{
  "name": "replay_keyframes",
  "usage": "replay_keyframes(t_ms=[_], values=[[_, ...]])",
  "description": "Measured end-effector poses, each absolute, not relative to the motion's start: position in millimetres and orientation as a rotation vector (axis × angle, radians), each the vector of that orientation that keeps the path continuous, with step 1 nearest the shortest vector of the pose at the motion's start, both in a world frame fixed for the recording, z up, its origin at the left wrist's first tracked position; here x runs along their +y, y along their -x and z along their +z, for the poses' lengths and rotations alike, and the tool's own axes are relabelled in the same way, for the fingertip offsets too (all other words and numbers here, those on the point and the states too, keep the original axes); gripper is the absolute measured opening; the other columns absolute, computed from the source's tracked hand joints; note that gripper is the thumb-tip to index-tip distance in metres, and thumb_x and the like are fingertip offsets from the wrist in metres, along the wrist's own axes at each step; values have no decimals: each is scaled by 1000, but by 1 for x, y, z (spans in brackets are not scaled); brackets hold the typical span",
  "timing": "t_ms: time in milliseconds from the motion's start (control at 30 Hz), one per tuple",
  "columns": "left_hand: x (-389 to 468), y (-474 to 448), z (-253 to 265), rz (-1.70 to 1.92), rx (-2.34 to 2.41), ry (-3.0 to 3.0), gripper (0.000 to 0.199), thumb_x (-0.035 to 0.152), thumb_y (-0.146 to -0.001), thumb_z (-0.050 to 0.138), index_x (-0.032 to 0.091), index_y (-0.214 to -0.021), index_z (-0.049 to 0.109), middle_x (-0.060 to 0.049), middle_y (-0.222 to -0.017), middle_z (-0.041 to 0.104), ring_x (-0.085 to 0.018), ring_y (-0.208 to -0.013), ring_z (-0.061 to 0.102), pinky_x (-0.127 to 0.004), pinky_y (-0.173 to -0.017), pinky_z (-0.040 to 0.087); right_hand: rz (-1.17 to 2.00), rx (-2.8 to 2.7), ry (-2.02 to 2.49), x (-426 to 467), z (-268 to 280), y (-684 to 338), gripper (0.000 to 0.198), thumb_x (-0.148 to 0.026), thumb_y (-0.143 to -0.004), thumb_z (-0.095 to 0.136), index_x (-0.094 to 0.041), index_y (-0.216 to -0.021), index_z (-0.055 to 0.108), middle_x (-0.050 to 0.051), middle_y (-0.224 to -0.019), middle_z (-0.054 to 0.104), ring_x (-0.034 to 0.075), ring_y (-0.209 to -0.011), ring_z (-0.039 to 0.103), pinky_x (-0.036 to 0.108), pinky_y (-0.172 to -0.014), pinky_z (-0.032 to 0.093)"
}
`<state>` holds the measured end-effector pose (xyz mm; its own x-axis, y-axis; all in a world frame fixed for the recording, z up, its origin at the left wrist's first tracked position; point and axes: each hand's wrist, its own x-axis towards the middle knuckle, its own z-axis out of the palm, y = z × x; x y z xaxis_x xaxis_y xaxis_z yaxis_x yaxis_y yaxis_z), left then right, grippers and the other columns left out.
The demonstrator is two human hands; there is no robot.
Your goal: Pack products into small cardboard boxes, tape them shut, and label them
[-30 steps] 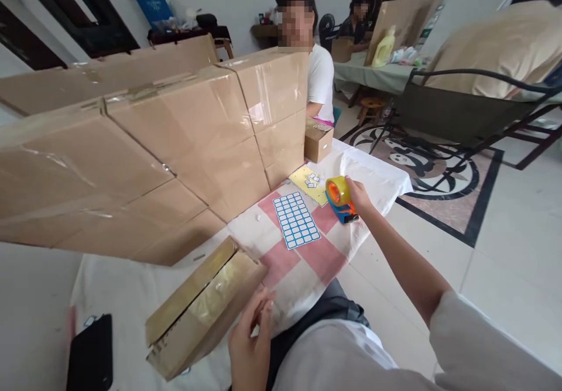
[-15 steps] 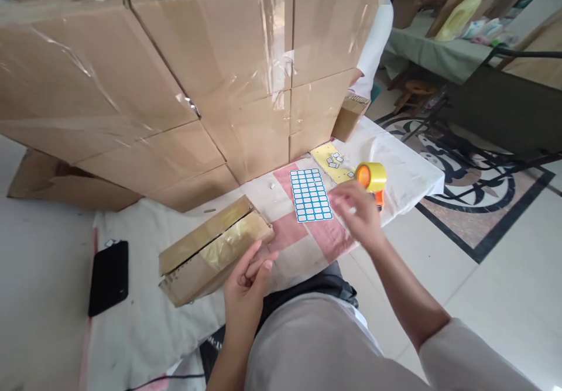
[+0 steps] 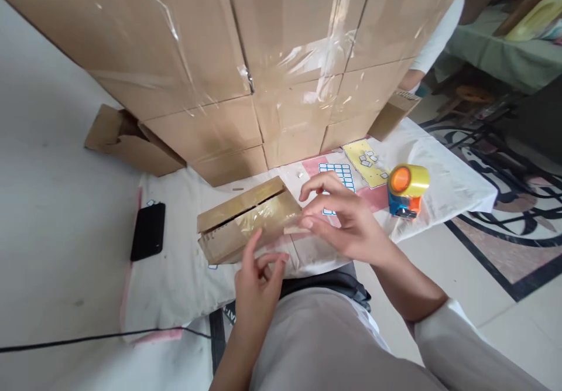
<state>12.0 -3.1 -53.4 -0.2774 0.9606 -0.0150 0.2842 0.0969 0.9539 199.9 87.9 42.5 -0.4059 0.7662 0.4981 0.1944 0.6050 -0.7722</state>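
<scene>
A small taped cardboard box (image 3: 239, 221) lies on the table in front of me. My left hand (image 3: 260, 274) is at its near side, thumb and fingers closed together; what they hold, if anything, I cannot make out. Past the box's right end is my right hand (image 3: 342, 218), its thumb and index finger drawn together by a small pale piece too unclear to name. Behind that hand, partly covered by it, lies a sheet of blue-bordered labels (image 3: 345, 174). A tape dispenser (image 3: 408, 189) with a yellow roll stands to the right.
A wall of large taped cartons (image 3: 290, 86) rises along the table's back. A black phone (image 3: 148, 231) lies at the left, near an open carton (image 3: 132, 142). Right of the label sheet is a yellow card (image 3: 364, 160) with small pieces on it. Another person's sleeve (image 3: 441, 34) shows behind the cartons.
My right hand has moved left from beside the label sheet to the box's right end, now covering part of the sheet. My left hand stays close to the box. The view has shifted.
</scene>
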Motion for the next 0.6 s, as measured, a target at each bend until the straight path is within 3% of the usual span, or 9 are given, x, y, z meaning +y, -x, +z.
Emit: replay_keyframes(t_ms=[100,167,267,367,433,500,600], values=[[1,8,-52,1651,1955,-1560,44,28,-87,70,20,-128,58,-3,-87,76,-12,-64,60,-25,-63,48,966,-1984,703,109,50,-184,16,-29,-95,66,-22,-81,68,4,-104,61,19,-105,60,39,-94,46],[8,24,-53,1769,2052,-1861,47,22,-86,69,18,-131,56,-10,-107,75,-20,-94,67,-34,-82,52,1073,-2029,663,128,43,-165,15,-28,-94,67,-21,-81,69,3,-103,61,18,-104,60,36,-93,46],[17,42,-56,1751,2104,-2212,58,21,-85,69,16,-139,49,-20,-132,65,-30,-127,58,-48,-102,47,1108,-2153,697,153,22,-134,13,-24,-92,68,-17,-81,71,4,-103,62,18,-105,57,35,-94,43],[18,45,-62,1650,2123,-2397,53,21,-85,67,18,-137,54,-17,-132,67,-31,-130,57,-47,-105,43,988,-2306,869,166,2,-111,12,-20,-90,69,-17,-79,73,4,-107,65,21,-110,52,41,-100,35],[16,41,-67,1398,2121,-2500,50,22,-86,67,21,-135,57,-12,-127,72,-29,-128,59,-47,-109,34,902,-2372,947,168,-6,-103,11,-20,-89,68,-18,-80,73,4,-108,64,23,-112,50,43,-99,33],[15,35,-72,1177,2102,-2554,47,23,-88,66,24,-134,59,-7,-126,73,-28,-124,60,-48,-113,25,814,-2421,966,166,-12,-97,9,-22,-88,69,-18,-80,72,6,-111,62,25,-114,47,44,-99,33],[14,27,-80,1119,2118,-2511,44,23,-90,64,27,-133,61,-5,-128,72,-27,-120,62,-48,-114,20,599,-2436,1067,168,-13,-92,13,-26,-83,75,-17,-90,69,11,-122,54,29,-116,45,46,-97,35]])
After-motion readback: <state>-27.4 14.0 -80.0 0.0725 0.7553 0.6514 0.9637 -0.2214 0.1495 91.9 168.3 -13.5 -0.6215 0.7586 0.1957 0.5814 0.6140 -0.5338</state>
